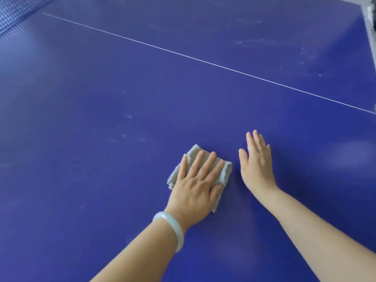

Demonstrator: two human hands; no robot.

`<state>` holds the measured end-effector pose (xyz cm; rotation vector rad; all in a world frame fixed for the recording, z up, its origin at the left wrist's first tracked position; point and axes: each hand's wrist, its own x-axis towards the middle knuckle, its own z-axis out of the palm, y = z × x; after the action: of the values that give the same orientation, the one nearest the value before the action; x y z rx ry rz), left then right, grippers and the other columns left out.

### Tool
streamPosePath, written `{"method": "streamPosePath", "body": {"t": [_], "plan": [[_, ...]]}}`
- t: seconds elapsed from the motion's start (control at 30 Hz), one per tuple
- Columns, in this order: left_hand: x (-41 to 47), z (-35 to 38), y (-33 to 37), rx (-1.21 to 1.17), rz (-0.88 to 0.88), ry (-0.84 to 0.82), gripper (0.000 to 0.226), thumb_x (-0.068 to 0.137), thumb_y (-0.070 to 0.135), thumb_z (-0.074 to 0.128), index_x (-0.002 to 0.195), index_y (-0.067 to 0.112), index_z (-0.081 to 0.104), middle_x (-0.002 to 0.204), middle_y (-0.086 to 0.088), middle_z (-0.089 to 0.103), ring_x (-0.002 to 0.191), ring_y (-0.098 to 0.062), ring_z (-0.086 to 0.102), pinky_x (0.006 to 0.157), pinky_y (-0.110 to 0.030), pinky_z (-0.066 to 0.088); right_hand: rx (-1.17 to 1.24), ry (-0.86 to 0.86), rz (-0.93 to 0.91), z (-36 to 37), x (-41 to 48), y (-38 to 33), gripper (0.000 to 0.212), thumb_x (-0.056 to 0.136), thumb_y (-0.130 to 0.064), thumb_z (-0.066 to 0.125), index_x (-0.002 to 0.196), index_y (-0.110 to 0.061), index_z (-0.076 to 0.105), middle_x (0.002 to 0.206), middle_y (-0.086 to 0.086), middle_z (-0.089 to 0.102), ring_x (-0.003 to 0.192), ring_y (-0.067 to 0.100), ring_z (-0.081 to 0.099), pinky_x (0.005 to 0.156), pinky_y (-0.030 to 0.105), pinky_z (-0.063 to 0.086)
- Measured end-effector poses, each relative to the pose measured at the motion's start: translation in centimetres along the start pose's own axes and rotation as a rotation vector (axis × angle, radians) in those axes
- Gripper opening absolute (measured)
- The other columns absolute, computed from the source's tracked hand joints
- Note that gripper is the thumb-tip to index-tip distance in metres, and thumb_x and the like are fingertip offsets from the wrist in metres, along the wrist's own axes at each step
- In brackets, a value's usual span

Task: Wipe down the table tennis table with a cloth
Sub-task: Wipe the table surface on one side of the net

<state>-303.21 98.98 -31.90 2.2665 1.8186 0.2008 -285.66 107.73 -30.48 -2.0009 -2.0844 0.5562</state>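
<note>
Mid-wipe: left hand (195, 186) presses cloth (226, 172) flat on desk (101, 94), right hand (257, 165) released alongside; next, probably sweep toward smudges (133, 138) centre-left.

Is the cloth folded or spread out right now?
Folded: the grey cloth is a small thick pad with layered edges, barely larger than the left hand pressing it onto the table.

Table (101, 88) deep blue-violet, plain, w/ thin white line (203, 61) across it; faint whitish smudges (250, 42) here & there. Cloth (192, 152) light grey. Net (12, 13) dark blue, fine grid mesh. Bangle (173, 228) milky white, pale green tint.
</note>
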Motion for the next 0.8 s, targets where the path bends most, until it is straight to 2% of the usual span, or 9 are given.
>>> {"method": "streamPosePath", "body": {"t": [0.13, 0.23, 0.37, 0.5, 0.57, 0.63, 0.7, 0.77, 0.8], "plan": [[-1.3, -2.4, -7.5, 0.014, -0.342, -0.005, 0.056, 0.104, 0.044, 0.022, 0.157, 0.035, 0.011, 0.166, 0.009, 0.001, 0.151, -0.013, -0.015, 0.120, -0.049, -0.013, -0.256, 0.030, -0.048, 3.2, -6.1, -1.5, 0.060, 0.105, -0.032, 0.027, 0.158, -0.007, 0.014, 0.165, 0.011, 0.010, 0.154, 0.024, 0.007, 0.125, 0.046, 0.002], [-1.1, -2.2, -4.6, -0.043, -0.507, 0.047, 0.059, 0.102, 0.041, 0.022, 0.157, 0.036, 0.002, 0.166, 0.008, -0.005, 0.151, -0.014, -0.017, 0.119, -0.051, -0.014, -0.304, 0.030, -0.032, 3.5, -6.1, -1.7, 0.062, 0.104, -0.037, 0.020, 0.159, -0.010, 0.008, 0.166, 0.008, 0.005, 0.154, 0.022, 0.003, 0.125, 0.046, 0.001], [-5.0, 0.0, 5.9, -0.052, -0.175, 0.040, 0.060, 0.097, 0.036, 0.037, 0.155, 0.022, 0.029, 0.162, -0.002, 0.027, 0.153, -0.027, 0.011, 0.118, -0.058, 0.014, -0.197, 0.006, -0.075, 3.1, -5.9, -1.2, 0.056, 0.106, -0.028, 0.023, 0.158, -0.013, 0.011, 0.166, 0.004, 0.004, 0.153, 0.015, -0.002, 0.125, 0.043, 0.000], [-8.2, 0.2, 2.8, 0.015, -0.051, 0.003, 0.056, 0.102, 0.041, 0.034, 0.156, 0.027, 0.026, 0.164, 0.004, 0.019, 0.153, -0.020, 0.006, 0.119, -0.054, 0.007, -0.194, 0.012, -0.119, 3.0, -6.2, -0.9, 0.055, 0.105, -0.031, 0.026, 0.157, -0.012, 0.019, 0.165, 0.006, 0.012, 0.153, 0.018, 0.005, 0.125, 0.044, 0.005], [-8.7, -1.0, -2.5, 0.037, -0.218, 0.038, 0.057, 0.104, 0.042, 0.026, 0.158, 0.035, 0.010, 0.166, 0.009, 0.008, 0.153, -0.015, -0.005, 0.121, -0.052, -0.001, -0.223, 0.029, -0.114, 3.0, -6.3, -1.0, 0.059, 0.104, -0.034, 0.030, 0.157, -0.009, 0.021, 0.164, 0.009, 0.015, 0.153, 0.022, 0.010, 0.125, 0.047, 0.007], [-8.8, -2.5, -7.8, -0.001, -0.518, 0.051, 0.058, 0.103, 0.043, 0.021, 0.155, 0.040, -0.005, 0.165, 0.014, -0.005, 0.150, -0.010, -0.018, 0.121, -0.049, -0.011, -0.268, 0.041, -0.105, 3.2, -6.3, -1.4, 0.064, 0.102, -0.038, 0.033, 0.156, -0.006, 0.022, 0.164, 0.012, 0.017, 0.153, 0.026, 0.013, 0.124, 0.050, 0.009], [-8.5, -3.4, -9.8, -0.066, -0.728, 0.046, 0.059, 0.103, 0.044, 0.020, 0.155, 0.041, -0.008, 0.164, 0.015, -0.011, 0.148, -0.008, -0.023, 0.119, -0.047, -0.017, -0.316, 0.047, -0.101, 3.4, -6.3, -1.6, 0.067, 0.101, -0.041, 0.035, 0.156, -0.005, 0.022, 0.163, 0.015, 0.018, 0.152, 0.029, 0.014, 0.124, 0.051, 0.009], [-7.6, -2.9, -7.3, -0.104, -0.752, 0.067, 0.060, 0.103, 0.042, 0.020, 0.157, 0.038, -0.007, 0.165, 0.013, -0.013, 0.148, -0.011, -0.025, 0.119, -0.049, -0.017, -0.335, 0.044, -0.095, 3.5, -6.2, -1.7, 0.069, 0.101, -0.042, 0.035, 0.156, -0.004, 0.021, 0.163, 0.015, 0.017, 0.152, 0.030, 0.013, 0.124, 0.052, 0.009], [-7.4, -2.2, -4.6, -0.095, -0.669, 0.080, 0.061, 0.103, 0.040, 0.022, 0.158, 0.035, -0.004, 0.165, 0.010, -0.010, 0.149, -0.013, -0.023, 0.120, -0.052, -0.013, -0.341, 0.041, -0.098, 3.5, -6.2, -1.7, 0.069, 0.101, -0.042, 0.035, 0.156, -0.004, 0.020, 0.163, 0.015, 0.017, 0.153, 0.030, 0.013, 0.124, 0.052, 0.008]]}}
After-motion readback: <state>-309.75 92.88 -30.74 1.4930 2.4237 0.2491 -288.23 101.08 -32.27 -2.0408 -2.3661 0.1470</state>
